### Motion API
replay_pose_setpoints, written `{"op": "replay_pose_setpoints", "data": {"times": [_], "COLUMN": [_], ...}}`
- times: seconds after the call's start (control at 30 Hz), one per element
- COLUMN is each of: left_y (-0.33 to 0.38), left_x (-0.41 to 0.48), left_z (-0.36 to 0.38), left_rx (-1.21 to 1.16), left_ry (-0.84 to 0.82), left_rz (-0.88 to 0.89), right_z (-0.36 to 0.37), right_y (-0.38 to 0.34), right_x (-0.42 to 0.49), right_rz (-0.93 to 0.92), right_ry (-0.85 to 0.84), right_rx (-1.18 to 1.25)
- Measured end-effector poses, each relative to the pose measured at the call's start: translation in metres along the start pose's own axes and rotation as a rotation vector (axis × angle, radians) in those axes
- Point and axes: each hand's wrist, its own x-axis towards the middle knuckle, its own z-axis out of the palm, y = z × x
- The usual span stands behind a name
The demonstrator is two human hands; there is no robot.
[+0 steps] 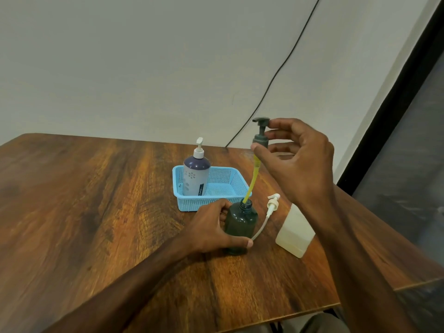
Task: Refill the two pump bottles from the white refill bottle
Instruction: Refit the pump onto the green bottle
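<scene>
A dark green pump bottle (pixel 241 224) stands upright on the wooden table (pixel 96 200), its neck uncapped, with my left hand (pixel 216 227) wrapped around its body. My right hand (pixel 298 159) pinches the bottle's dark pump head (pixel 260 134) above it; the pump's yellow dip tube (pixel 252 183) still reaches down into the neck. A purple-and-grey pump bottle (pixel 196 174) with a white pump stands in a blue basket (pixel 230 200). The white refill bottle (pixel 295 233) stands at the right, its top hidden behind my right forearm. A loose white pump (pixel 272 204) with its tube lies beside the green bottle.
The table's right edge runs close behind the refill bottle. A black cable (pixel 283 66) hangs down the wall behind the table. A dark panel stands at the far right.
</scene>
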Motion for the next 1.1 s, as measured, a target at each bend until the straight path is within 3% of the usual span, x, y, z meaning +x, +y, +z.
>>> {"op": "replay_pose_setpoints", "data": {"times": [0.67,1.1], "left_y": [0.000,0.000], "left_x": [0.002,0.004], "left_z": [0.002,-0.004], "left_rx": [0.004,-0.070], "left_ry": [-0.057,0.191], "left_rz": [-0.018,0.186], "right_z": [0.009,0.011], "right_y": [0.024,0.032], "right_x": [-0.020,-0.028], "right_rz": [0.028,0.066], "right_ry": [-0.074,-0.101], "right_rx": [0.006,0.022]}}
